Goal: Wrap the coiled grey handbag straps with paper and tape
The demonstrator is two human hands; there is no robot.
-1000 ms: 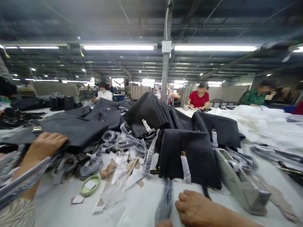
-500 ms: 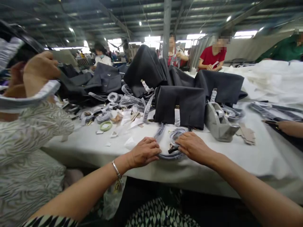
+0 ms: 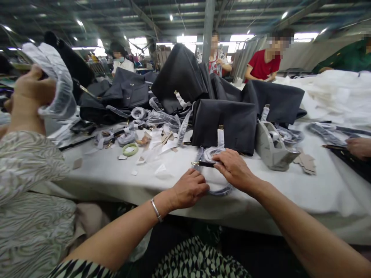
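My left hand and my right hand rest on the white table, both curled around a dark bag strap wrapped in clear plastic. The strap loops between them; its gold metal end sticks out by my right fingers. A dark grey bag stands just behind the strap.
A grey tape dispenser sits right of my hands. More dark bags, wrapped straps, paper scraps and a green ring lie further back. A co-worker's hand at the left lifts a wrapped strap. Another person's hand is at the right edge. Several workers sit behind.
The camera tilted down from the room to the table edge. My hands came into full view on the strap and shifted it; the co-worker at left raised a wrapped strap.
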